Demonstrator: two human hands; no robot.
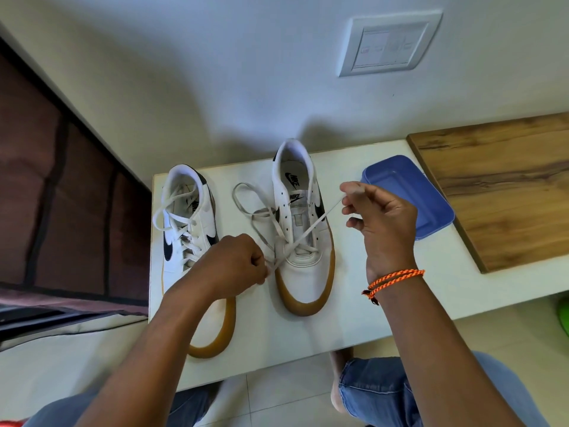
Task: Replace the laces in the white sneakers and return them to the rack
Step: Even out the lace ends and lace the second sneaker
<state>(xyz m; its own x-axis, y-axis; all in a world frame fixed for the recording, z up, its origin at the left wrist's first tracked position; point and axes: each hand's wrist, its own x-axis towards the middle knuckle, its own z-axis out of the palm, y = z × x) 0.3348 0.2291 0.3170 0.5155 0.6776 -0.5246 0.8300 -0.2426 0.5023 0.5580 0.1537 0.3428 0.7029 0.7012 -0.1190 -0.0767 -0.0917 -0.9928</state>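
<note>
Left hand (237, 266) fingers pinch the lace (303, 234) at the right sneaker's (303, 229) toe; right hand (380, 223) fingers pinch its other end, raised.

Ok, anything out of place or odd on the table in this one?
Only the left sneaker: its toe sticks out past the table edge nearest the person, while the right sneaker sits fully on. Nothing looks spilled or damaged.

Two sneakers (246, 241) stand side by side on the tabletop (354, 303). A lid (415, 192) lies to their right. A board (505, 192) lies right of the lid.
</note>
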